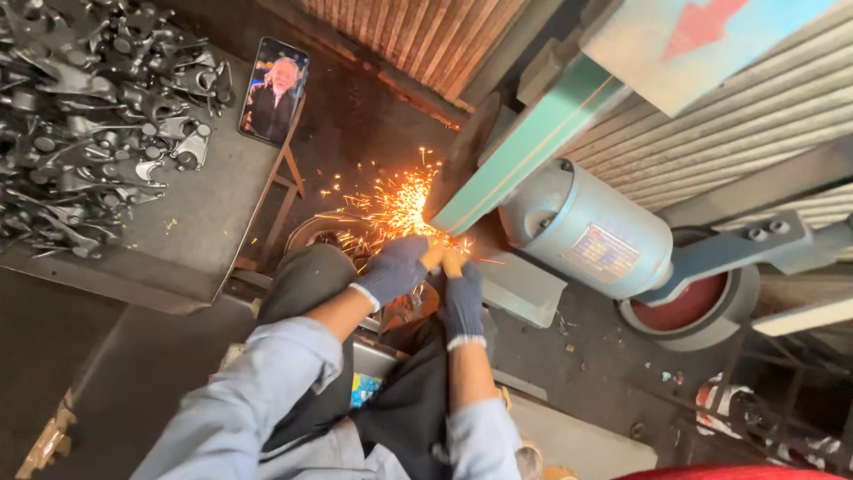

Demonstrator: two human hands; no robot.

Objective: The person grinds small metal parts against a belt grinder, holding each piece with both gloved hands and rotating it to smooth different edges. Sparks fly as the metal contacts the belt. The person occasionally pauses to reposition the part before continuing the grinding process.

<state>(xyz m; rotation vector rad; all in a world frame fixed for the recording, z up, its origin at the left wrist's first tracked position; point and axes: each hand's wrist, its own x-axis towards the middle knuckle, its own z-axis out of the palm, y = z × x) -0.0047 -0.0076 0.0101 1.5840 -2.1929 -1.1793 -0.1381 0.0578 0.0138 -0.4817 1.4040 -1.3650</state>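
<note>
Head view, findings by item:
Workpiece: small part, hidden between the gloved fingertips, pressed to the belt at its lower end; shape cannot be told.
Left hand: blue knit glove, fingers curled tight around the part, tips at the belt.
Right hand: same kind of glove, fingers closed on the part from the near side, touching the left hand's tips.
Sparks: orange spray flying left from the contact point.
Belt: green band running up and right from the hands to the far machine frame.
Motor: grey-blue drum with a label plate, just right of the hands.
Wheel: red-faced disc in a grey rim, right of the motor, under a grey arm.
Bench: dark steel top, far left.
Parts: heap of dark forged metal pieces on the bench's far-left portion.
Phone: propped at the bench's right edge, screen lit.
Sleeves: light blue, both forearms near the bottom centre, over a dark apron.
</note>
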